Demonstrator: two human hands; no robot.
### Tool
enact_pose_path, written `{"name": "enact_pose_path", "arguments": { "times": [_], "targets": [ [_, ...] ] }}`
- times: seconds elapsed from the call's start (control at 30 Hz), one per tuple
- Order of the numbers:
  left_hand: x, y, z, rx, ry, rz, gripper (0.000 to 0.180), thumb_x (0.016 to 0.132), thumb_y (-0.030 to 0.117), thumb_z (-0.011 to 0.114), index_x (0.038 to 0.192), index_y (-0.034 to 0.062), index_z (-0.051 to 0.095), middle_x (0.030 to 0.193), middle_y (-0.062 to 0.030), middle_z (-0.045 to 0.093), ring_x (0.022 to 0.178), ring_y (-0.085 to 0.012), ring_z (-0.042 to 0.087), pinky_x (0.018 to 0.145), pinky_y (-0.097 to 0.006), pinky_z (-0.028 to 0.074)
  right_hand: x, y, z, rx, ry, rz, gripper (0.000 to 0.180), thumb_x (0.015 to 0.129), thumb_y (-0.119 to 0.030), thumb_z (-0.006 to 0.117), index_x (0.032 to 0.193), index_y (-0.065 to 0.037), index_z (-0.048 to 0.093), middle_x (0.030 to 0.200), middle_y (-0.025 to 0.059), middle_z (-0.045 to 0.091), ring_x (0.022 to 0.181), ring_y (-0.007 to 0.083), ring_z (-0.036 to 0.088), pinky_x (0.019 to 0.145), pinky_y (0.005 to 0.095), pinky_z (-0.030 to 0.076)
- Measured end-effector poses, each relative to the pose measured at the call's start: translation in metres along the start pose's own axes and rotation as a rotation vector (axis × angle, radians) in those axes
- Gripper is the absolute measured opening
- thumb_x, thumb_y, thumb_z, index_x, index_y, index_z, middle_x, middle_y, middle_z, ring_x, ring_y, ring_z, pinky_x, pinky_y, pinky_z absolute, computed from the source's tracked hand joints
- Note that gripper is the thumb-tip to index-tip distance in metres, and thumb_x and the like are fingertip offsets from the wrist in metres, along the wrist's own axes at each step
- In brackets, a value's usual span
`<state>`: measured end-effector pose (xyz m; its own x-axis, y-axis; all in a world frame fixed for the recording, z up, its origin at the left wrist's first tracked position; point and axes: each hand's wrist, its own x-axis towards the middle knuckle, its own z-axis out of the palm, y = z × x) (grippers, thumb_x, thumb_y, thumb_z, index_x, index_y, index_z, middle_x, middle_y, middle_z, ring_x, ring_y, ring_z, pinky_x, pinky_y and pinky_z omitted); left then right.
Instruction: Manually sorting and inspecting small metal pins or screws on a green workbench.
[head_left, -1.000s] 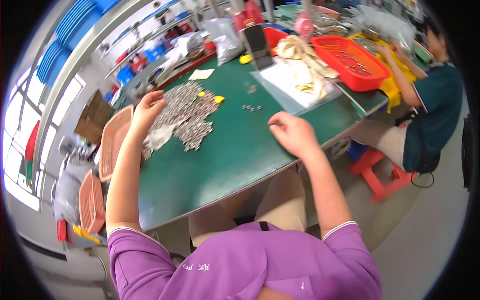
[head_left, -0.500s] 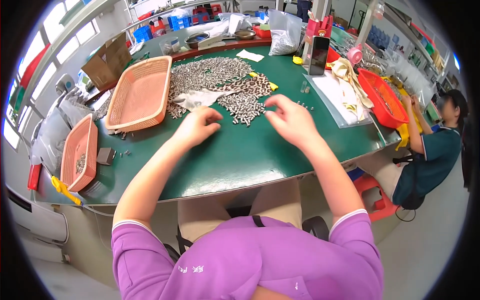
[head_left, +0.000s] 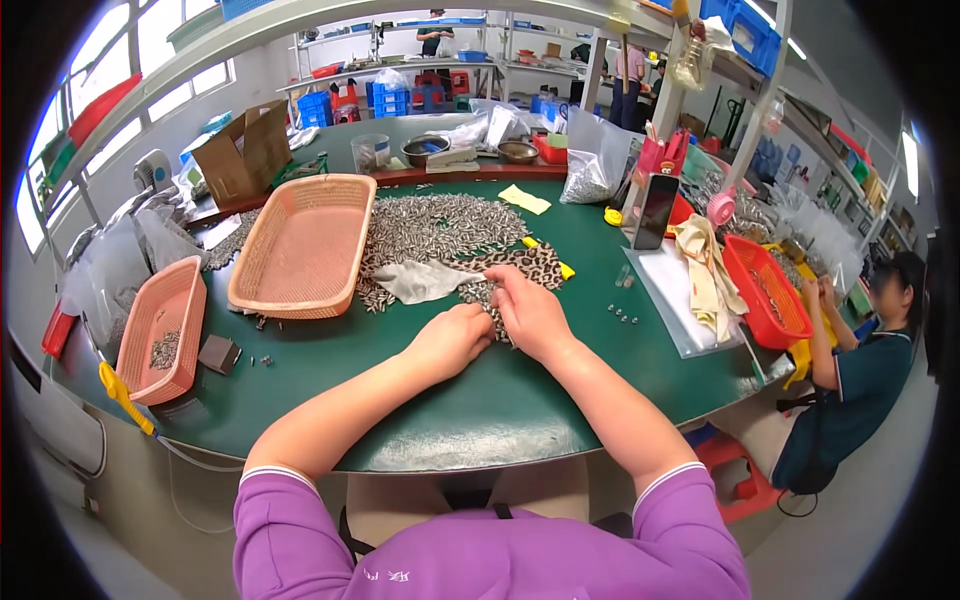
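My left hand (head_left: 453,342) is curled at the near side of a small heap of silvery metal pieces (head_left: 477,292). Its fingertips are turned inward, and whatever they grip is hidden. Close beside it, my right hand (head_left: 532,318) bends over the same heap, fingers drawn together, with a few pieces showing between the two hands. I cannot make out what the right fingers pinch. A grey-white cloth (head_left: 425,282) lies just beyond my left hand. Past my right hand is a leopard-print cloth (head_left: 538,263). The large spread of metal pieces (head_left: 445,225) covers the table behind.
A large peach basket (head_left: 300,300) and a smaller one (head_left: 190,345) stand at left, with a dark block (head_left: 219,353) nearby. At right are a phone (head_left: 655,212), loose small parts (head_left: 622,313), a beige cloth (head_left: 705,265), a red basket (head_left: 790,330) and a seated person (head_left: 855,390).
My hands have come together over the near end of the small heap; before, they were apart on either side with fingers spread. The view has tilted up, showing more of the room.
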<state>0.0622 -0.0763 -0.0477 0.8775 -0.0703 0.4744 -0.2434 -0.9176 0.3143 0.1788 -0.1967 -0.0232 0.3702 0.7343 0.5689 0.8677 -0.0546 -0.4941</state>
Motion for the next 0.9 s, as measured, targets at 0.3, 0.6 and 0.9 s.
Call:
{"name": "enact_pose_path", "arguments": {
  "times": [0.3, 0.6, 0.9],
  "targets": [
    [-0.008, 0.003, -0.017, 0.008, -0.032, -0.062, 0.013, 0.073, 0.007, 0.061, 0.084, 0.0036, 0.054, 0.083, -0.0117, 0.052, 0.083, -0.03, 0.053, 0.073, -0.038, 0.045, 0.003, 0.001, 0.001, 0.249, 0.047, 0.031, 0.013, 0.086, -0.007, 0.051, 0.098, -0.003, 0.05, 0.08, 0.0078, 0.063, 0.073, 0.0174, 0.063, 0.064, 0.0291, 0.049],
    [-0.018, -0.008, -0.016, -0.608, 0.088, -0.483, 0.009, 0.085, 0.003, 0.056, 0.092, 0.0021, 0.051, 0.082, -0.0034, 0.056, 0.077, -0.0118, 0.055, 0.071, -0.025, 0.045, -0.001, -0.007, 0.001, 0.194, 0.079, -0.066, 0.007, 0.077, -0.013, 0.062, 0.083, -0.009, 0.061, 0.081, 0.0056, 0.058, 0.077, 0.024, 0.057, 0.066, 0.0333, 0.046],
    [-0.022, -0.021, -0.023, -1.116, 0.159, -0.573, 0.016, 0.083, 0.003, 0.061, 0.097, 0.0036, 0.052, 0.088, -0.0008, 0.057, 0.078, -0.0074, 0.055, 0.072, -0.022, 0.046, 0.001, -0.012, 0.008, 0.047, 0.032, -0.179, 0.008, 0.073, -0.013, 0.065, 0.079, -0.011, 0.061, 0.076, 0.0046, 0.054, 0.075, 0.0249, 0.055, 0.065, 0.0351, 0.045]
  ]
}}
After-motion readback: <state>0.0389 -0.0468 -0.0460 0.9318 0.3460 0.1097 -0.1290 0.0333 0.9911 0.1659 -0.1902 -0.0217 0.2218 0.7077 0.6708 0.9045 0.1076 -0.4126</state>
